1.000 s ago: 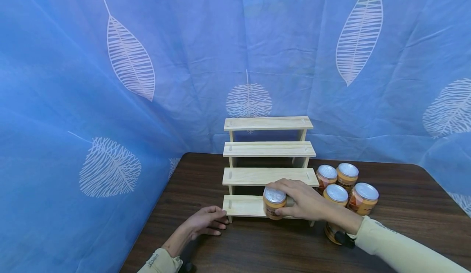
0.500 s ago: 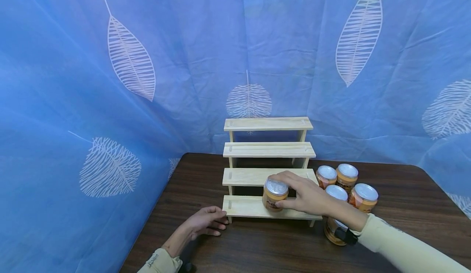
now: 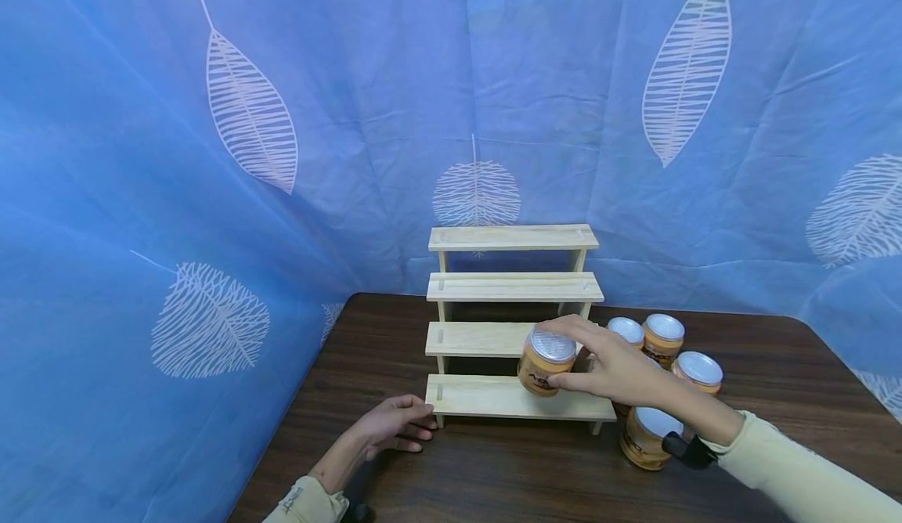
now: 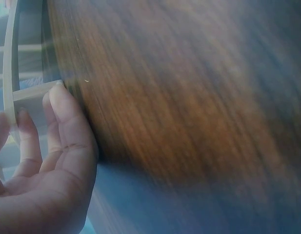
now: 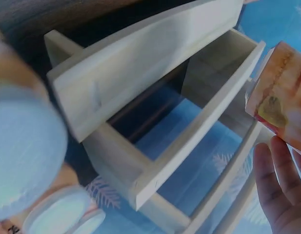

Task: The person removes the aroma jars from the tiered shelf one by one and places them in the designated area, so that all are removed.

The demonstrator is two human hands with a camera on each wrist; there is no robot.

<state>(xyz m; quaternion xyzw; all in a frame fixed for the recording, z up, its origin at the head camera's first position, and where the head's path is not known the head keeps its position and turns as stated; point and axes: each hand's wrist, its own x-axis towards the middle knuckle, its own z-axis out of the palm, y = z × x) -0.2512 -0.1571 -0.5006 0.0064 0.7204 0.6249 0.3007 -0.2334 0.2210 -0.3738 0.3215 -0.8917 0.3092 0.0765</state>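
Note:
My right hand (image 3: pixel 613 362) holds an orange-labelled can (image 3: pixel 541 370) with a silver lid, thumb in front and fingers behind. The can leans a little and overlaps the two lower boards of a pale wooden stepped rack (image 3: pixel 472 394). In the right wrist view the can (image 5: pixel 283 92) is at the right edge, with fingertips (image 5: pixel 279 146) at its base. At the rack's left end, my left hand (image 3: pixel 395 425) touches the lowest board, fingers relaxed. The left wrist view has its fingertips (image 4: pixel 58 90) against the rack's pale end piece (image 4: pixel 35 92).
Several like cans stand on the dark wooden table (image 3: pixel 507 476) right of the rack, among them a near can (image 3: pixel 644 445) under my right wrist and a far can (image 3: pixel 664 335). Blue cloth (image 3: pixel 380 194) with white leaf prints hangs behind and at the left.
My right hand has moved the can up and to the right from the front of the lowest board, and it leans more now. My left hand has stayed at the rack's left end.

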